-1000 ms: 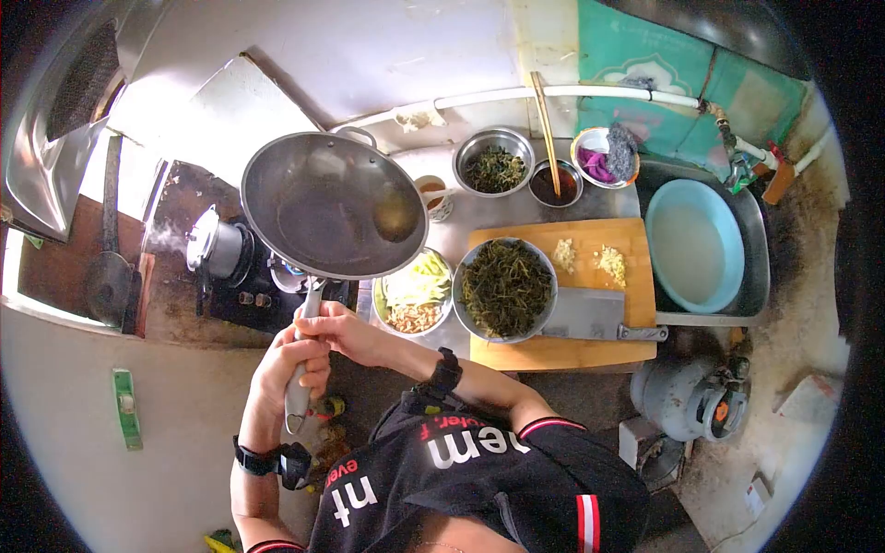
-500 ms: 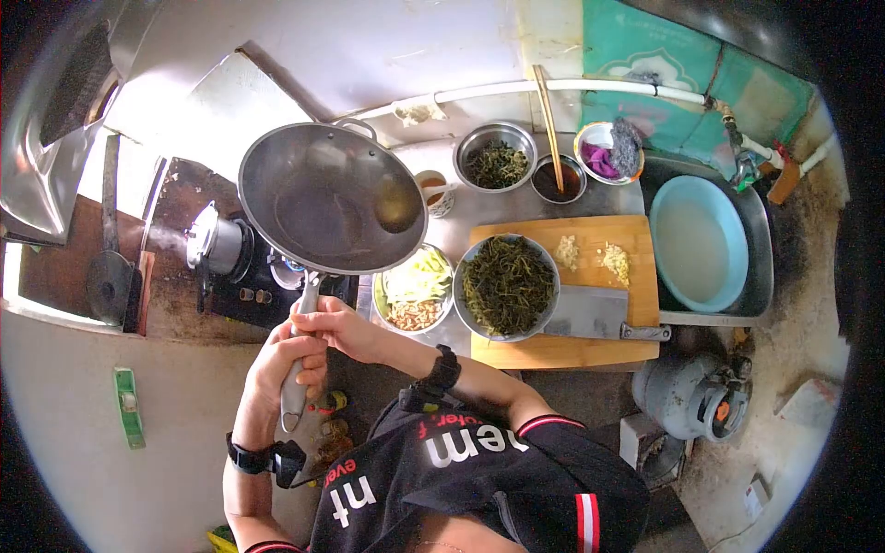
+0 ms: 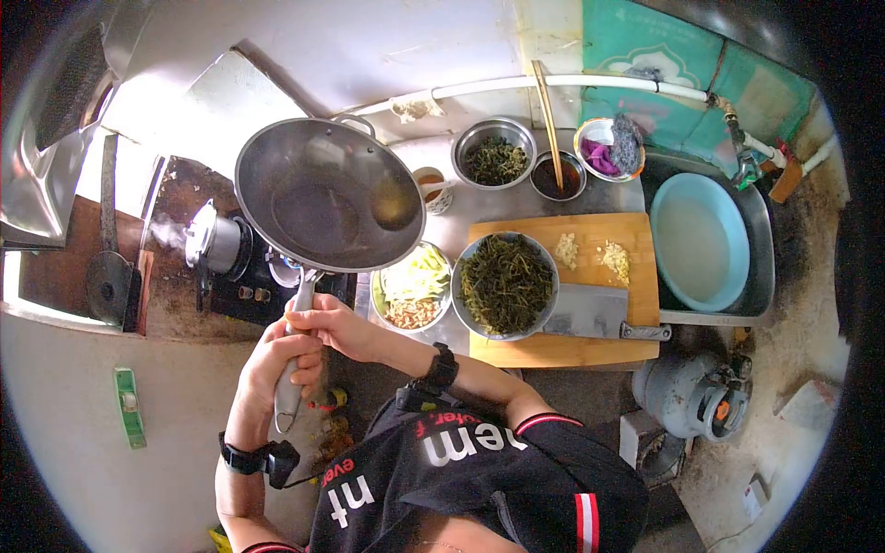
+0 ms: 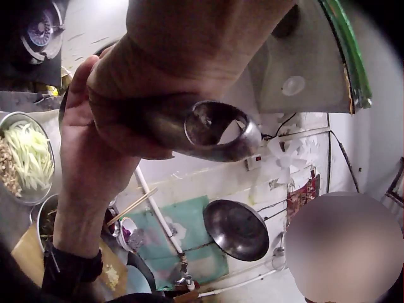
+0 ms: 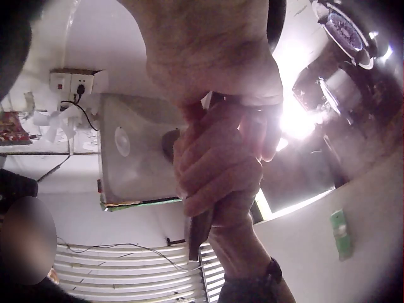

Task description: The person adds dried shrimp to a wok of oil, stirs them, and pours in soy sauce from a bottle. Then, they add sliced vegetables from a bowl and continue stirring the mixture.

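Note:
A dark wok [image 3: 330,195] is held up over the stove, its inside facing the head camera, with a shiny patch on its right side. The left hand [image 3: 277,361] grips the grey handle [image 3: 288,401] along its lower part. Just above it, the right hand [image 3: 334,324] holds the same handle close to the wok, the two hands touching. In the left wrist view the hollow handle end [image 4: 221,131] sticks out past the left hand. The right wrist view shows the left hand's fingers [image 5: 218,167] curled round the handle.
A steaming pot [image 3: 218,244] stands on the stove's left side. Right of the wok are a bowl of sliced vegetables [image 3: 412,288], a bowl of dark greens [image 3: 507,284], a cutting board [image 3: 489,348] with a cleaver [image 3: 590,311], and a blue basin [image 3: 699,241] in the sink.
The wok and both hands have shifted slightly left, the wok also a little upward in the head view. Both hands keep their hold on the handle.

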